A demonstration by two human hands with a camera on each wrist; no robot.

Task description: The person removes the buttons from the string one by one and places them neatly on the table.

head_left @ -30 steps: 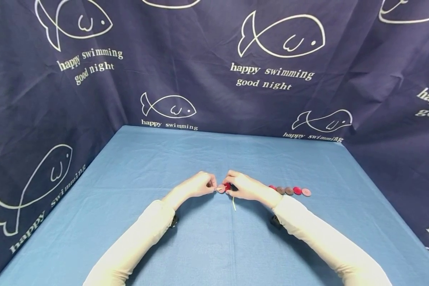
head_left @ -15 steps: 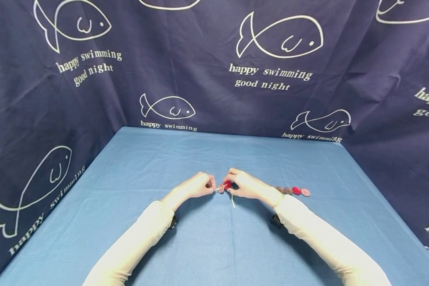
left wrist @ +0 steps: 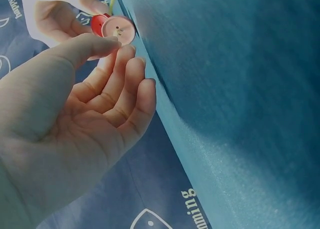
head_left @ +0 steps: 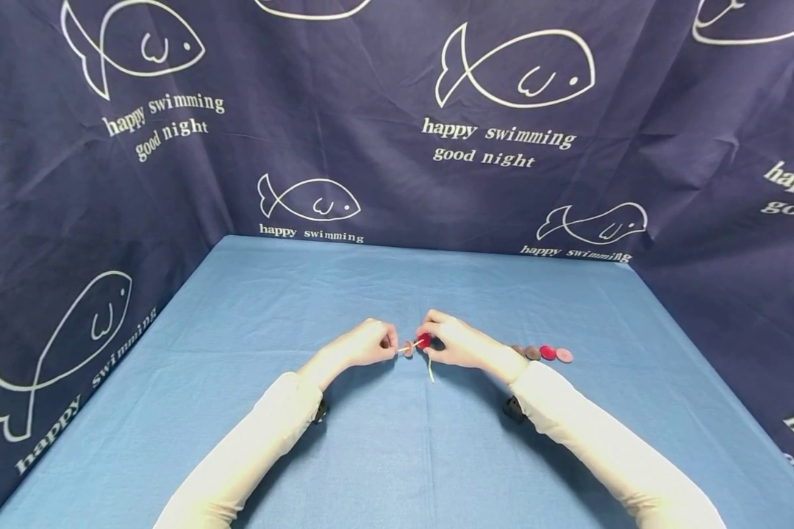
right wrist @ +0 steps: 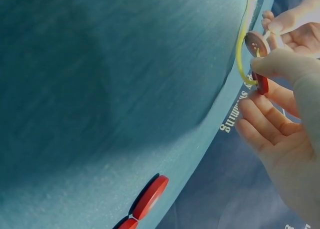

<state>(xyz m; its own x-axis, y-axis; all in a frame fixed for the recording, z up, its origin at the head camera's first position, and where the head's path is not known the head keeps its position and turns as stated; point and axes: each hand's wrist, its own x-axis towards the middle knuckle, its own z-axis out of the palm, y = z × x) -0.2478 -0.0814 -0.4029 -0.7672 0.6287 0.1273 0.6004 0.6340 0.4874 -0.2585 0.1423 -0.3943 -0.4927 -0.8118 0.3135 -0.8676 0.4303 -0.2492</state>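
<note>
Between my hands a pale yellow string (right wrist: pixel 240 51) runs through a pink button (left wrist: pixel 120 30) and a red button (head_left: pixel 424 341). My left hand (head_left: pixel 373 342) pinches the string just left of the pink button, thumb against the index fingertip. My right hand (head_left: pixel 459 344) pinches the red button at its rim, between thumb and fingers. The pink button stands on edge, tilted, on the string between the two hands. From the red button the string's loose tail curves down toward the cloth in the head view.
Right of my right wrist lies a row of buttons: brown (head_left: pixel 532 353), red (head_left: pixel 547 353) and pink (head_left: pixel 564 355), partly hidden by the forearm. Red buttons (right wrist: pixel 151 197) show in the right wrist view. Blue cloth (head_left: pixel 384 441) covers the table; a dark fish-print curtain (head_left: pixel 397 110) surrounds its far sides.
The pink button has turned from lying flatter to edge-on. My right hand and the red button have shifted slightly away from it, showing more string between the two buttons.
</note>
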